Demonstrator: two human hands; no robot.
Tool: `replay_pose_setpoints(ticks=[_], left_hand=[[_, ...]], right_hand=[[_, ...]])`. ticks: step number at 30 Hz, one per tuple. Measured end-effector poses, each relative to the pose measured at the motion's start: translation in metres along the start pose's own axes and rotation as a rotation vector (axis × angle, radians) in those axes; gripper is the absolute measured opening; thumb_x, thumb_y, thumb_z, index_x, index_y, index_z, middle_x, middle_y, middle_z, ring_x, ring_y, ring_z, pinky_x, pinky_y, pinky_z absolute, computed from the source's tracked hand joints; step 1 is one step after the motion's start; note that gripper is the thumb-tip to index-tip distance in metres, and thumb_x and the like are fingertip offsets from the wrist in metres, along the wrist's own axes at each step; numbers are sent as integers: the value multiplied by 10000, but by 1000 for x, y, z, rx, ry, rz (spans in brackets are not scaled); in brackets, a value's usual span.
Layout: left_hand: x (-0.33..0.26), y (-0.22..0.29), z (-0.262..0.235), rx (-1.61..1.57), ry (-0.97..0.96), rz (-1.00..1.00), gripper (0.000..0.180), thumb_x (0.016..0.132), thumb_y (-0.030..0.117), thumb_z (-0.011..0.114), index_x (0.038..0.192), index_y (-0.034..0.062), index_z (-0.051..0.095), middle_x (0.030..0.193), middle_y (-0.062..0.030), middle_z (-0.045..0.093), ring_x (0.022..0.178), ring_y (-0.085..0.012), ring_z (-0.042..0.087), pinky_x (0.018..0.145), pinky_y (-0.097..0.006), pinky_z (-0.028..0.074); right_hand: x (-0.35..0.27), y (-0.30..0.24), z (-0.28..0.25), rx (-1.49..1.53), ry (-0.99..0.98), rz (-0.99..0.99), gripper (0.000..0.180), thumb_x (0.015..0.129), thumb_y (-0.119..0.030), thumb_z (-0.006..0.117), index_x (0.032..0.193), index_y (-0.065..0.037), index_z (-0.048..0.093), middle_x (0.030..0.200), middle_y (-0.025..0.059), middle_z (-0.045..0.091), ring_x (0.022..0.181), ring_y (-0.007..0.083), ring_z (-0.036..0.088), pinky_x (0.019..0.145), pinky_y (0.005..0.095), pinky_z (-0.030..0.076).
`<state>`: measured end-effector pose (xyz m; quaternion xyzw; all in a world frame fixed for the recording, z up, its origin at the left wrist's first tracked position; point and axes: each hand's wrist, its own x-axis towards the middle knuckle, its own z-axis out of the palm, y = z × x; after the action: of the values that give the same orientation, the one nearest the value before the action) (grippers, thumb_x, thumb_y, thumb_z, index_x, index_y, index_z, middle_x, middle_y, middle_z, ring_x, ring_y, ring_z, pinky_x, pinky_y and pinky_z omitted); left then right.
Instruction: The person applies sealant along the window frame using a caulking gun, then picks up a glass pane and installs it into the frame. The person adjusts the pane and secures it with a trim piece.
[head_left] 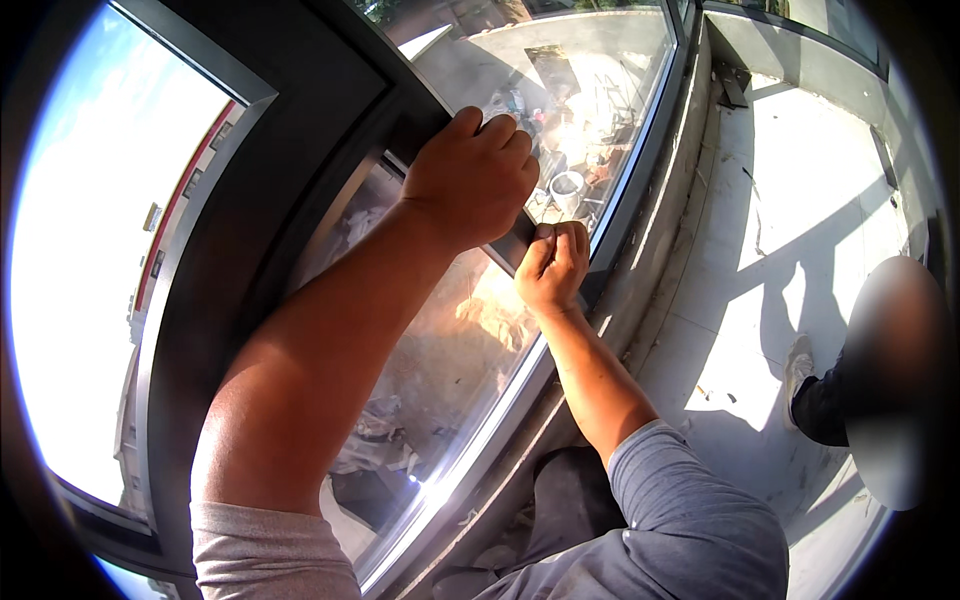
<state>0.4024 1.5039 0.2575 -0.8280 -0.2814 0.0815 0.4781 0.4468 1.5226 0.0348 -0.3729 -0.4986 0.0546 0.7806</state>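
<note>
A dark grey bar (512,245) crosses the window between two glass panes. My left hand (475,178) is closed over it, knuckles up, higher on its length. Lower down, where the bar nears the bottom rail, my right hand (556,265) is closed with its fingertips pressed on the bar's end. My palms and the undersides of my fingers are hidden, so whether a thin strip lies under them is unclear. The window frame (480,437) surrounds both panes, and glare lies on its lower rail.
At the right, a person (835,395) stands on the pale tiled floor (690,345), partly blurred. A low concrete ledge (645,270) runs beneath the window. Beyond the glass lie a white bucket (567,190) and rubble. A dark frame opening with sky fills the left.
</note>
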Motion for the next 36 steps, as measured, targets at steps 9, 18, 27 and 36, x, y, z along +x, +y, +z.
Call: replay_pose_setpoints(ticks=[9,18,27,36], left_hand=[[-1,2,5,-40,108,-14,121,725,180,704,661,166,602,787,31,570,869,-163,583,803,-327,456],[10,11,-13,-371,205,-118,156,720,164,730,650,113,600,710,-29,561,762,-227,591,703,-382,479],[-162,240,-191,-1135,51,-406,249,810,208,731,706,105,529,722,-45,546,709,-255,575,662,-386,461],[-473,558,-450,-474,-433,-2585,380,897,317,699,736,13,537,690,-173,593,656,-358,604,606,-447,461]], right_hand=[[-63,46,-21,-29,2,135,129,887,-82,531,776,-17,545,767,149,557,757,354,539,668,463,444],[-82,72,-28,-63,-38,184,171,901,-121,528,759,-26,548,783,140,554,770,353,533,670,451,454],[-76,79,-42,-384,-338,225,252,964,-208,510,921,7,632,954,193,669,936,409,625,819,491,503],[-123,13,-173,34,-644,211,278,1011,-220,610,979,56,625,906,129,647,826,255,598,779,360,496]])
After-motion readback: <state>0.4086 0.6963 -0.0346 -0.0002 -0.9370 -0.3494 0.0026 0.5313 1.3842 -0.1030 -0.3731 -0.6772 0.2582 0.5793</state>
